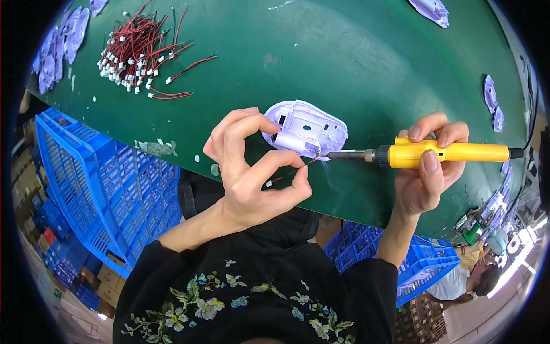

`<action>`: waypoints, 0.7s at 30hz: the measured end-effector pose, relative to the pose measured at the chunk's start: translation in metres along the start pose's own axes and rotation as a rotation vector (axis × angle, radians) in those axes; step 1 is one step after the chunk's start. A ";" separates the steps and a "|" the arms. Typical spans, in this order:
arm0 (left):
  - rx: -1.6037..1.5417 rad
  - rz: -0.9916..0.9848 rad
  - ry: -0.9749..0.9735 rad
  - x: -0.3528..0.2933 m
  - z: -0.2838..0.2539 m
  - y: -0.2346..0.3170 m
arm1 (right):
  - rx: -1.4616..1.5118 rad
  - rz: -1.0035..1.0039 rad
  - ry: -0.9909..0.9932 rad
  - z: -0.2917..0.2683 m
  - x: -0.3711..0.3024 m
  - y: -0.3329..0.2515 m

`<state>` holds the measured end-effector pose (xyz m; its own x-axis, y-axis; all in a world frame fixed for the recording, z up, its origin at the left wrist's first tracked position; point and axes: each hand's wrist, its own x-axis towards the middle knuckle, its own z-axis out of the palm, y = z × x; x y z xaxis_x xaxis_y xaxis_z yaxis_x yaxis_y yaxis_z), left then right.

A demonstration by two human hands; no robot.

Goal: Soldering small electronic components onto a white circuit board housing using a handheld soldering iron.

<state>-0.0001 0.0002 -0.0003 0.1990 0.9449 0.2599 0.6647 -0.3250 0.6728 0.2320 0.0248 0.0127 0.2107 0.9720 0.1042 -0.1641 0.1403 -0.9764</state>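
Note:
A light purple mouse-shaped plastic shell [306, 127] lies on the green tabletop with its inner side up. My right hand [429, 163] grips a yellow soldering iron [475, 152], whose metal tip points left and meets the near edge of the shell. Between the thumb and forefinger of my left hand [252, 163] is pinched a thin red and black wire [281, 179] with a small white connector. The wire's far end reaches the iron's tip. Other fingers of that hand rest at the shell's left edge.
A pile of red and black wires with white connectors [137, 54] lies at the upper left. More purple shells [60, 46] sit at the left and right edges of the green table [366, 57]. Blue crates [103, 183] stand below. Another person [467, 281] sits at lower right.

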 end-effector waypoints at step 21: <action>0.007 -0.015 0.010 0.000 -0.001 -0.003 | 0.000 0.000 -0.013 0.005 0.000 0.001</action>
<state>-0.0027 0.0011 -0.0020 0.1819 0.9493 0.2565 0.6729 -0.3104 0.6714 0.2267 0.0262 0.0129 0.1984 0.9743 0.1067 -0.1639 0.1403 -0.9765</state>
